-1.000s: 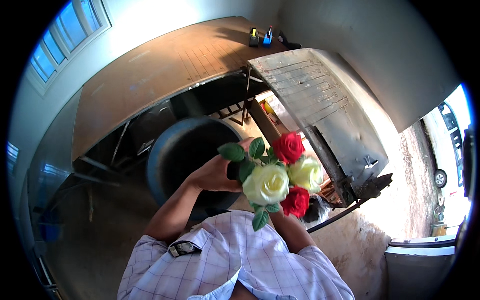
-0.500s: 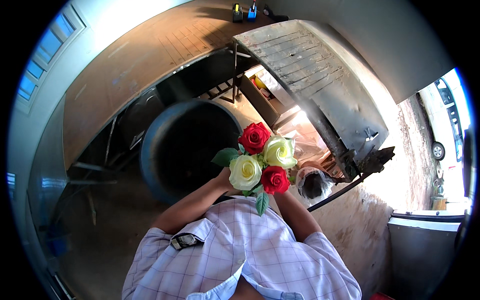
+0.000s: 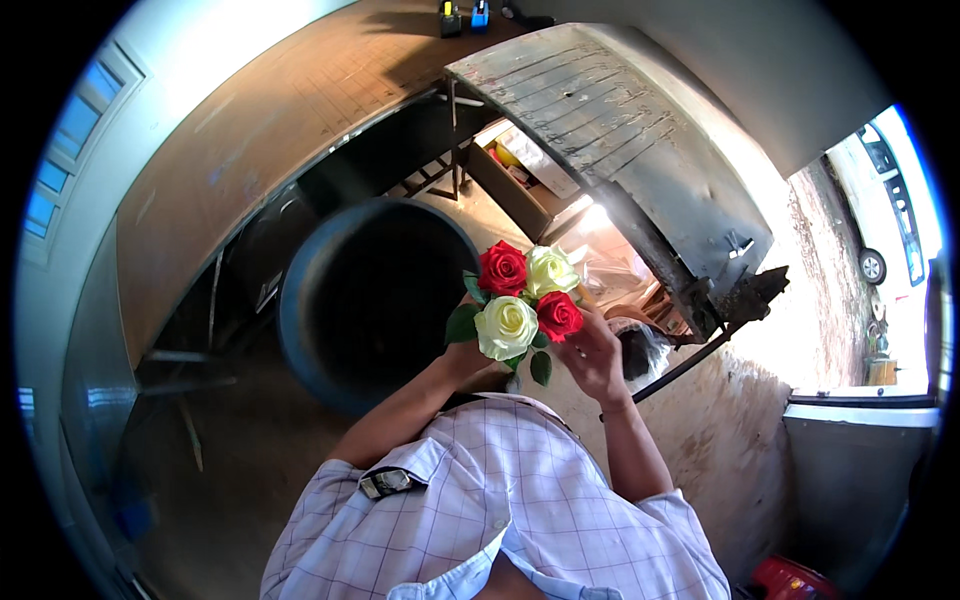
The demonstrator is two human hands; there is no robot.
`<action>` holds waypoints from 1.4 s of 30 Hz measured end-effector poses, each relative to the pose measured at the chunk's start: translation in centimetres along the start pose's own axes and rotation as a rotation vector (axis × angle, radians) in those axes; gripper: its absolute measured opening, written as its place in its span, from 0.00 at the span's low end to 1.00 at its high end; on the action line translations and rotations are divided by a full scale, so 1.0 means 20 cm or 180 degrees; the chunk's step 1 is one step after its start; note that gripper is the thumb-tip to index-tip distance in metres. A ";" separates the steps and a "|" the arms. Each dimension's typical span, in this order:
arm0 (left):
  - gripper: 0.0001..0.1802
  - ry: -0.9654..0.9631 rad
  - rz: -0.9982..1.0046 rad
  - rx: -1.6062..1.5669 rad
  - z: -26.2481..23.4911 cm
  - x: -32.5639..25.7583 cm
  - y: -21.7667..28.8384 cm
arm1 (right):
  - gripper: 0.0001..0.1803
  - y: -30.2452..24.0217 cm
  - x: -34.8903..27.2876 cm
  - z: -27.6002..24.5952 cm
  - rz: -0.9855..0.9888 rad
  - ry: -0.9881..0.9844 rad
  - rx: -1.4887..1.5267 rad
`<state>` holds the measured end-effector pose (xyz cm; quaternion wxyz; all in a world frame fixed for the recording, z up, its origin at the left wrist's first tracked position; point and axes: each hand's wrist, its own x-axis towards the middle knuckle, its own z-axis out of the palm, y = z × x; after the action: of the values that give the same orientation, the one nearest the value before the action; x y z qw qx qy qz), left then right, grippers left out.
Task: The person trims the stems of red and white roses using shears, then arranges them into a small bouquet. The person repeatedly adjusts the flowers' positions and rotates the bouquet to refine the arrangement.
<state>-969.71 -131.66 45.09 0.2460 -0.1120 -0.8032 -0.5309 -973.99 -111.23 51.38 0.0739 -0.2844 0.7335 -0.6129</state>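
Two red and two pale cream roses make a small bunch (image 3: 507,331) with green leaves, held in front of my waist. My left hand (image 3: 468,358) grips the bunch from below; its fingers are mostly hidden under the blossoms and leaves. At the bunch's right side, my right hand (image 3: 593,352) curls its fingers in against the lower red rose (image 3: 559,316). Its fingertips are partly covered by petals, and the stems do not show from above.
A large round blue-rimmed tub (image 3: 292,310) with a dark inside stands left of the bunch. A worn metal table (image 3: 640,120) lies ahead right, with a box (image 3: 515,190) beneath it. Left stretches a long brown worktop (image 3: 220,170). A grey bin (image 3: 850,460) is at right.
My right hand has come up from beneath the bunch to its right side and now shows. The roses have turned and shifted slightly up, and the view has swung a little.
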 end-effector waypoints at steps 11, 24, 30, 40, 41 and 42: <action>0.19 -0.0005 -0.0291 0.1035 -0.02 -0.01 0.03 | 0.20 0.02 0.17 0.22 -0.0104 -0.0363 0.0534; 0.35 -0.0566 -0.0715 -0.0153 -0.04 -0.25 -0.11 | 0.28 0.13 0.11 0.26 -0.0231 -0.0314 0.1520; 0.32 -0.0668 -0.1005 0.0061 -0.03 -0.29 -0.11 | 0.31 0.12 0.10 0.26 -0.0678 -0.0639 0.0774; 0.25 -0.0760 -0.0393 0.0773 -0.13 -0.17 0.12 | 0.25 0.13 0.03 0.32 0.1219 -0.0654 0.3937; 0.25 -0.0728 -0.0405 0.0823 -0.13 -0.17 0.12 | 0.25 0.15 0.02 0.32 0.1081 -0.0711 0.3828; 0.25 -0.0671 -0.0216 0.0999 -0.12 -0.16 0.12 | 0.25 0.18 0.02 0.32 0.0947 -0.0765 0.3718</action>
<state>-965.25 -132.64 46.04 0.1568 -0.1001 -0.9007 -0.3925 -972.56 -116.51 46.64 0.3844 -0.1585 0.2948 -0.8603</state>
